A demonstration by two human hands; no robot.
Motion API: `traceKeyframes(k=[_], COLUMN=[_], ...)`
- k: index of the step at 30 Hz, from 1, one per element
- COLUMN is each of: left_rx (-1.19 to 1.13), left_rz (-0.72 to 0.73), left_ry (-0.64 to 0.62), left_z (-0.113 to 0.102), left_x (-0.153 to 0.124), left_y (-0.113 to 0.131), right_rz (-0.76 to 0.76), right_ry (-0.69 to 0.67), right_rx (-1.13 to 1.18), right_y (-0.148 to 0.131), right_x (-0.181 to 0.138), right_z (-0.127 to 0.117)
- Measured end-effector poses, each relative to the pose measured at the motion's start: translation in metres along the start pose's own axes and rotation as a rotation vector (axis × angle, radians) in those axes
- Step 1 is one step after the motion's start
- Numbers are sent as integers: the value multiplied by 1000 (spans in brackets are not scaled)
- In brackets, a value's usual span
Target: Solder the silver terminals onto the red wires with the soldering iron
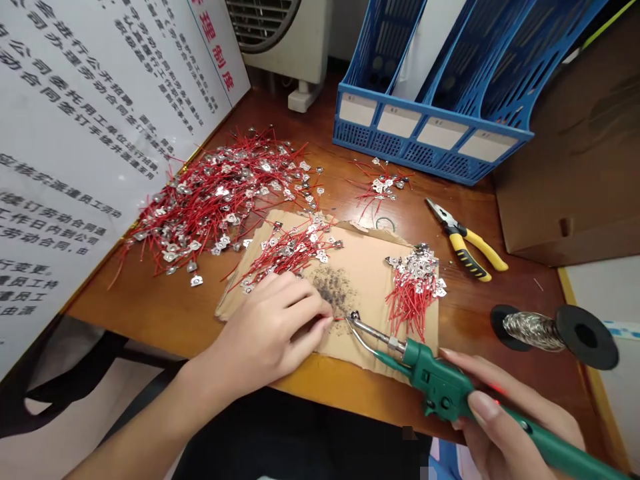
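My left hand (280, 320) rests over the cardboard (370, 260), finger and thumb pinched on a thin red wire (339, 318). At that wire's end is a small metal tab (355, 315), touching or very near the hot end of a green soldering iron (445, 387) with a thin feed tube below its barrel. My right hand (505, 427) is wrapped round the iron's handle. Just above the tip the cardboard is speckled black. Beside my left hand lies a bunch of red wires with metal tabs (295, 250); another bundle (414, 283) lies to the right.
A large heap of tabbed red wires (225, 187) covers the back left, with a small cluster (383, 183) farther right. Yellow-handled pliers (465, 243), a solder wire spool (535, 331), a blue file rack (430, 130) and a brown box (575, 167) stand or lie at the right.
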State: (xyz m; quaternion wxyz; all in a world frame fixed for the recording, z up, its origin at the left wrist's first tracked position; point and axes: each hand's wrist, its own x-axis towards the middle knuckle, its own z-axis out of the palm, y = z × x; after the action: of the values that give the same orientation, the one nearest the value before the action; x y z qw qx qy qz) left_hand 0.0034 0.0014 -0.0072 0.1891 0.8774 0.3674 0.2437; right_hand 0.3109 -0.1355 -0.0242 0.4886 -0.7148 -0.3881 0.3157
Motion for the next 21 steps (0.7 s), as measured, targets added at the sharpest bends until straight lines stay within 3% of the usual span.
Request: traceKeyframes(k=[9, 16, 21], left_rx=[14, 14, 10], left_rz=[-10, -13, -23], left_ry=[-10, -7, -12], left_z=[1, 1, 1], left_x=[0, 0, 0], left_y=[0, 1, 1], right_rz=[-36, 56, 4], right_ry=[30, 8, 39], right_rx=[-31, 0, -71], right_y=[-6, -16, -12], right_x=[-3, -4, -6], right_z=[7, 13, 10])
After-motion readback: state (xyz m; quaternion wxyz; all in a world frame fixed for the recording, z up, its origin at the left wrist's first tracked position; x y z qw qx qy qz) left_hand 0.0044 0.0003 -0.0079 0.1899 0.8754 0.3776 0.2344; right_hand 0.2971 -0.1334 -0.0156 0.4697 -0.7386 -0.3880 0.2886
